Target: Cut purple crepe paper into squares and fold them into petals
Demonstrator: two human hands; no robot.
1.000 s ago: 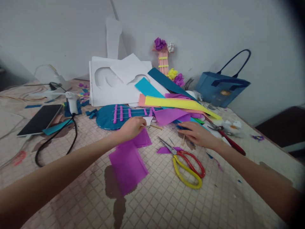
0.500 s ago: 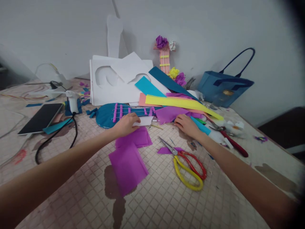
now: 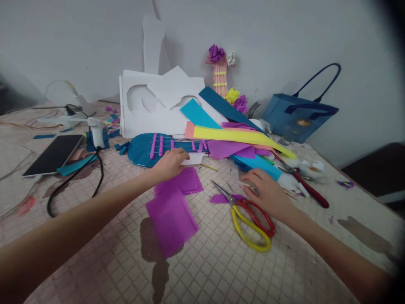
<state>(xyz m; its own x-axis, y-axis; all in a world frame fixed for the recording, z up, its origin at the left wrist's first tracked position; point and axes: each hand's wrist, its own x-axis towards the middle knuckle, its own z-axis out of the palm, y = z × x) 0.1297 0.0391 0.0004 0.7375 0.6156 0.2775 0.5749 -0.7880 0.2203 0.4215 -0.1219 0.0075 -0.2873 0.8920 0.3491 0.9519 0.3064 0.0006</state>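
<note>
My left hand (image 3: 171, 162) is closed at a small white paper (image 3: 195, 158), just in front of a blue paper guitar (image 3: 139, 150) with purple strips. Below that hand lie purple paper pieces (image 3: 172, 219). My right hand (image 3: 264, 192) hovers open above the red and yellow handles of the scissors (image 3: 249, 223), its fingers apart. The scissors' blades point away to the left, beside a purple scrap (image 3: 220, 198). Behind my right hand, a light blue strip (image 3: 261, 164) and a purple sheet (image 3: 230, 149) lie near a yellow strip (image 3: 234, 134).
White cut-out boards (image 3: 142, 122) lean at the back beside a pink paper guitar (image 3: 220, 80). A blue bag (image 3: 297, 118) and red-handled pliers (image 3: 311, 190) are on the right. At left are a tablet (image 3: 55, 155) and a white glue gun (image 3: 97, 135) with its cord.
My right hand has left the purple sheet and moved back toward the scissors, uncovering more of the light blue strip. My left hand has stayed nearly in place at the white paper.
</note>
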